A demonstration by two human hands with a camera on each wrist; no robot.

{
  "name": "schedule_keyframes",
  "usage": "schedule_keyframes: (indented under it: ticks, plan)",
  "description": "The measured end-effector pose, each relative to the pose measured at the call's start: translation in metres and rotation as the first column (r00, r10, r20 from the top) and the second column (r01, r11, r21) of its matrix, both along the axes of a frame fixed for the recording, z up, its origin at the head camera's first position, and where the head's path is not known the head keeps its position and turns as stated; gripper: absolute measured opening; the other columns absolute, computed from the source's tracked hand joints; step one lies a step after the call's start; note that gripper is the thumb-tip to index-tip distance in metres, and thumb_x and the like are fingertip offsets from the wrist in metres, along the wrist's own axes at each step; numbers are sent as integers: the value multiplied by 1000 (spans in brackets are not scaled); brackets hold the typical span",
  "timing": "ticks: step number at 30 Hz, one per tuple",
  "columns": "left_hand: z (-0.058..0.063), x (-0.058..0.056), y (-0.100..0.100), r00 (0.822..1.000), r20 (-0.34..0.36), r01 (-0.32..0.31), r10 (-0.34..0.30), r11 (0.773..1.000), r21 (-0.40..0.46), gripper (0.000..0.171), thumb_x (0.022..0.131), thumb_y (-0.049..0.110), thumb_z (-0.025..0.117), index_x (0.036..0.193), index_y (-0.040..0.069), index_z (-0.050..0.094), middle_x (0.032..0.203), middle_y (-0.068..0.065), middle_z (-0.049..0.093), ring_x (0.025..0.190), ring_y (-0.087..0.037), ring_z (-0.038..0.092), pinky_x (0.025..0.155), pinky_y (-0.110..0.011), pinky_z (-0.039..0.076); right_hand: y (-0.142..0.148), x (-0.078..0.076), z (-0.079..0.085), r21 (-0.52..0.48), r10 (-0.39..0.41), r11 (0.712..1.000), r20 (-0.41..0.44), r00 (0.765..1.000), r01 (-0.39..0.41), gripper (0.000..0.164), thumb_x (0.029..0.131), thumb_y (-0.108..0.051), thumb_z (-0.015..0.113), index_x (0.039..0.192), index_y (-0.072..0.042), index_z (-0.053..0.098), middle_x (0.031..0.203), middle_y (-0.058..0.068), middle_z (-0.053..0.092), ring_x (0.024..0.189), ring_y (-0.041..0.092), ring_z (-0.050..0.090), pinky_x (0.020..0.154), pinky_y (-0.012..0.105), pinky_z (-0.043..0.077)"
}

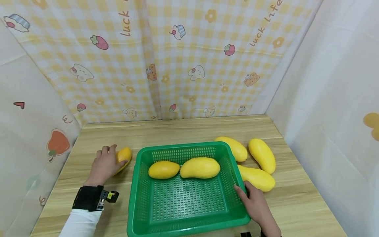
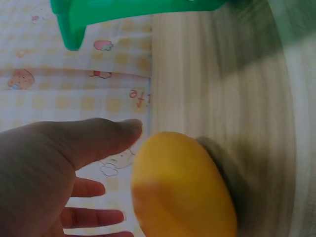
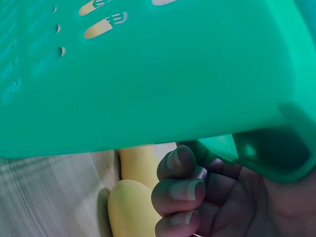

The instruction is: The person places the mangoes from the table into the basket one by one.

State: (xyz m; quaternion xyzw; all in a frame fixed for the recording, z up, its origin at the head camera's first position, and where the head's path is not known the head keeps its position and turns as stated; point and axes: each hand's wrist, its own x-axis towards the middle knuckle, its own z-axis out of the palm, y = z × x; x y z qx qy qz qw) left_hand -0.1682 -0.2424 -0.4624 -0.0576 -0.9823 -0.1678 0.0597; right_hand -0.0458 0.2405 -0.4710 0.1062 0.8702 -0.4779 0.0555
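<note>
The left hand is positioned at the orange mango on the left of the table; its thumb and fingers are spread, not clenched around the fruit. Contact cannot be determined. The right hand grasps the right rim of the green basket, fingers curled beneath. Two mangoes lie side by side in the basket's far half; three yellow mangoes lie to its right.
</note>
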Motion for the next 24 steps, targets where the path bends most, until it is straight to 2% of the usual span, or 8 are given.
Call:
schedule_keyframes:
  ticks: [12,17,24]
  plan:
    - [-15,-2,-5,998,57,-6,5,1000,22,72,81,24,75,129,-17,42,115,-37,45,97,-51,48,73,-61,46,0,-1,0,27,4,1000,-5,1000,-4,36,94,-41,58,102,-6,62,76,2,62,61,14,61,53,28,52]
    - [-18,-5,-5,999,42,-1,1,1000,16,71,80,23,76,128,-18,43,113,-36,46,96,-50,49,73,-60,46,0,-1,-1,18,0,1000,-4,1000,0,35,95,-41,57,102,-6,63,76,3,62,61,15,61,53,28,52]
    - [-27,-1,-1,1000,12,2,-1,998,-61,70,74,16,81,124,-17,44,108,-35,47,93,-49,49,69,-60,46,1,-1,-1,13,1,1000,1,1000,-1,37,94,-41,57,102,-6,62,76,3,62,61,15,61,52,28,52]
